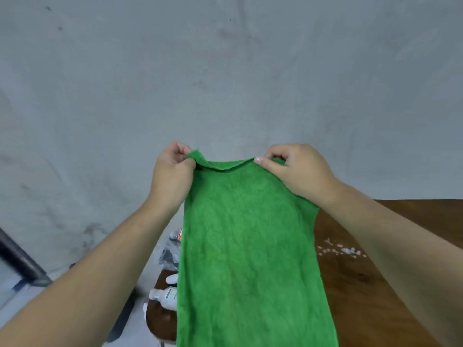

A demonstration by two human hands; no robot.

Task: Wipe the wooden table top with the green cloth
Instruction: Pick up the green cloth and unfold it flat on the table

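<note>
A green cloth (250, 246) hangs spread out in the air in front of me, held up by its top edge. My left hand (172, 171) pinches the cloth's upper left corner. My right hand (298, 169) pinches the upper right corner. The cloth drops down past the bottom of the view and hides much of the dark wooden table top (350, 284) below it. White specks or crumbs (340, 250) lie on the wood to the right of the cloth.
A white plastic bottle (164, 296) and another white object (172, 278) lie at the table's left end, partly behind the cloth. Dark clutter (170, 254) sits beyond them. A grey wall (225, 71) fills the background, a dark frame (20, 261) at far left.
</note>
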